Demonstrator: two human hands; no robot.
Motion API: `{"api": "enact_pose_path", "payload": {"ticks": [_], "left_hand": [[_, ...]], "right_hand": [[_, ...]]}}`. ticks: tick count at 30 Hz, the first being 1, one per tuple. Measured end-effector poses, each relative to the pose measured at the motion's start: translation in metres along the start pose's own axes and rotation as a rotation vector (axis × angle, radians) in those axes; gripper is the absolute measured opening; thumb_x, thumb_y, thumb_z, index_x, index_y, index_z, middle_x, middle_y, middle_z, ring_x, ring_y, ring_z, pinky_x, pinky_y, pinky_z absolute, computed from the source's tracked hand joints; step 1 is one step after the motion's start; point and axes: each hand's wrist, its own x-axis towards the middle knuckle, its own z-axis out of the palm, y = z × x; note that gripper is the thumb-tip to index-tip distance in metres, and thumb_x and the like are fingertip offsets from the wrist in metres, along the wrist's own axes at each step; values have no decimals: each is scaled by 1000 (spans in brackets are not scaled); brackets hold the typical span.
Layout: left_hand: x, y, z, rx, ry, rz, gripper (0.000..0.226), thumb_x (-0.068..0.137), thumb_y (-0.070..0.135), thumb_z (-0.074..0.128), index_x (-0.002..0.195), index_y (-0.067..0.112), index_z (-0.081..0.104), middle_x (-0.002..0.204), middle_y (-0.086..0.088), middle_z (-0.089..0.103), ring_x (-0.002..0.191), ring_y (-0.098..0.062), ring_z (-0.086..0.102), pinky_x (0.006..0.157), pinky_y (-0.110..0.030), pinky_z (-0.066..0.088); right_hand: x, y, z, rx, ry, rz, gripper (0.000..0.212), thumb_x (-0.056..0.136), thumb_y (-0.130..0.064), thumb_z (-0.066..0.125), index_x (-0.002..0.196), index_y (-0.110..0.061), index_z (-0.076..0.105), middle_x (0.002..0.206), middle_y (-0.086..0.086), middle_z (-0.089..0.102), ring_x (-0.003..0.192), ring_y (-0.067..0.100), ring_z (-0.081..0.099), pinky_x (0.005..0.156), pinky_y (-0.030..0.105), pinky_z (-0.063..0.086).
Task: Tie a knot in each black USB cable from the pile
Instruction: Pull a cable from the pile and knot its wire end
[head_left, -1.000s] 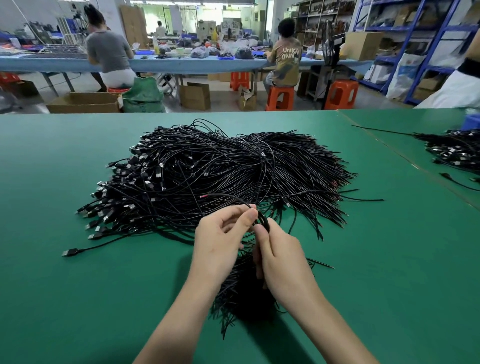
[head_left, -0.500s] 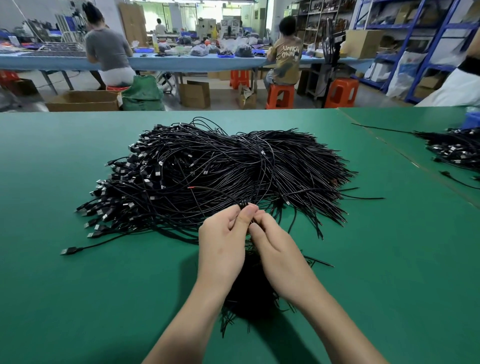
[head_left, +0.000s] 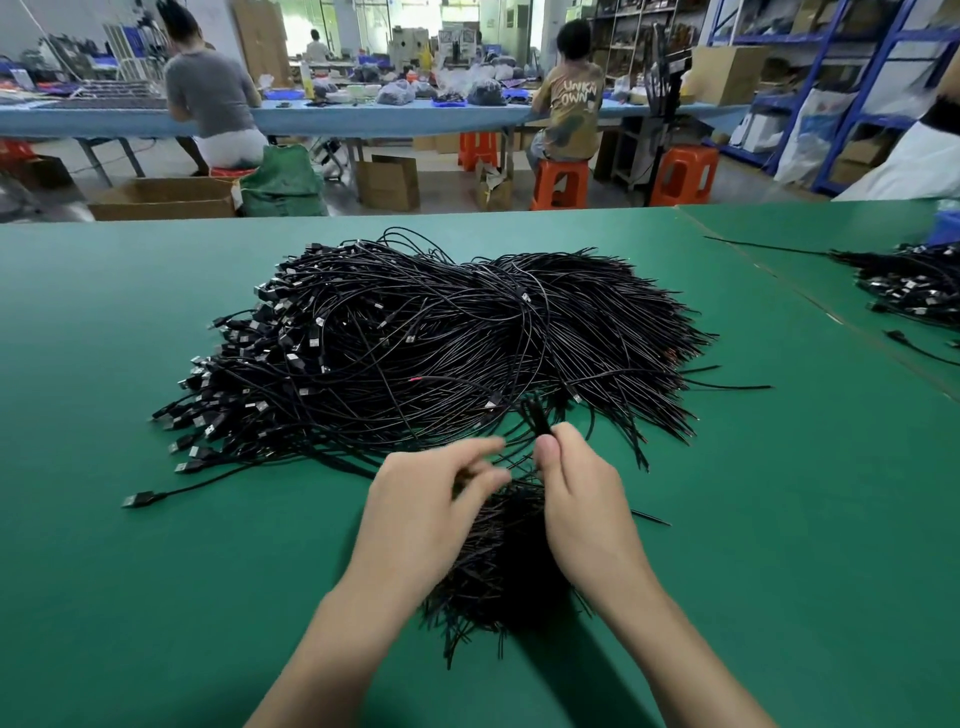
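A moment ago our fingertips met over the cable; now they have drawn apart. Our left hand (head_left: 431, 499) has slid leftward and is blurred with motion, so we cannot tell whether it holds a strand. Our right hand (head_left: 582, 493) alone pinches the black USB cable (head_left: 537, 418), whose earlier open loop has closed to a short stub above the thumb.

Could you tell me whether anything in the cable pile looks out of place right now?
One red-tipped wire end shows amid the black pile, odd by its colour. One USB plug trails apart at the pile's near left corner on the green table.
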Motion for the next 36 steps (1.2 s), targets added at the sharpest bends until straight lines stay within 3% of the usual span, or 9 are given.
{"api": "enact_pose_path", "payload": {"ticks": [3, 6, 11, 16, 22, 26, 29, 32, 36], "left_hand": [[-8, -4, -9, 454, -138, 133, 25, 96, 61, 60, 110, 46, 75, 102, 24, 70, 104, 1, 59, 96, -28, 37], [-8, -3, -5, 615, -227, 116, 30, 100, 63, 50, 114, 46, 71, 109, 21, 66, 110, -3, 52, 95, -28, 33], [-5, -5, -2, 608, -230, 55, 22, 101, 56, 55, 112, 44, 70, 109, 19, 66, 111, -6, 54, 92, -28, 34], [-3, -9, -2, 548, -264, 26, 12, 103, 46, 57, 98, 40, 66, 95, 20, 56, 106, -7, 53, 92, -27, 40], [-5, -12, 1, 503, -238, 64, 13, 110, 33, 43, 106, 33, 56, 107, 15, 53, 106, -11, 46, 92, -25, 43], [0, -13, -9, 382, -209, 2, 15, 109, 29, 48, 95, 34, 52, 94, 17, 56, 95, -8, 50, 81, -23, 43], [4, -11, -16, 189, -102, -75, 16, 102, 28, 63, 90, 38, 64, 81, 19, 62, 82, 1, 58, 67, -13, 39], [10, -7, -15, -163, 32, -139, 14, 93, 20, 75, 88, 33, 76, 79, 20, 71, 82, 6, 63, 68, -6, 45], [17, 4, -2, -625, -28, -245, 12, 91, 6, 77, 91, 18, 80, 84, 4, 80, 78, -7, 73, 71, -14, 54]], "right_hand": [[3, 4, -5, 13, 13, 46, 36, 108, -37, 34, 79, -15, 40, 61, -6, 40, 53, 9, 31, 55, 38, 32], [1, 5, -5, 49, -4, 75, 37, 108, -36, 34, 81, -12, 41, 62, -4, 41, 56, 15, 34, 56, 41, 35], [-1, 4, -4, 60, -35, 100, 36, 108, -36, 33, 81, -13, 42, 65, -1, 43, 58, 17, 37, 59, 48, 41], [-2, 9, -4, 59, -38, 91, 37, 108, -38, 33, 81, -14, 41, 65, -3, 42, 58, 16, 36, 56, 40, 36], [-4, 11, 0, 67, -48, 85, 37, 108, -37, 33, 80, -15, 41, 64, -4, 40, 56, 14, 34, 55, 38, 34], [-4, 13, 0, 79, -26, 95, 36, 108, -37, 34, 79, -16, 41, 63, -5, 40, 56, 15, 35, 56, 38, 34], [-4, 14, 0, 89, 6, 89, 37, 108, -38, 33, 79, -17, 40, 62, -5, 39, 56, 15, 34, 56, 39, 34], [-8, 7, 4, 110, 26, 23, 37, 107, -43, 32, 76, -24, 37, 60, -7, 40, 54, 13, 35, 53, 43, 36], [-12, -3, 13, 64, -6, -63, 34, 105, -48, 31, 76, -32, 34, 58, -5, 46, 52, 12, 40, 55, 50, 41]]}}
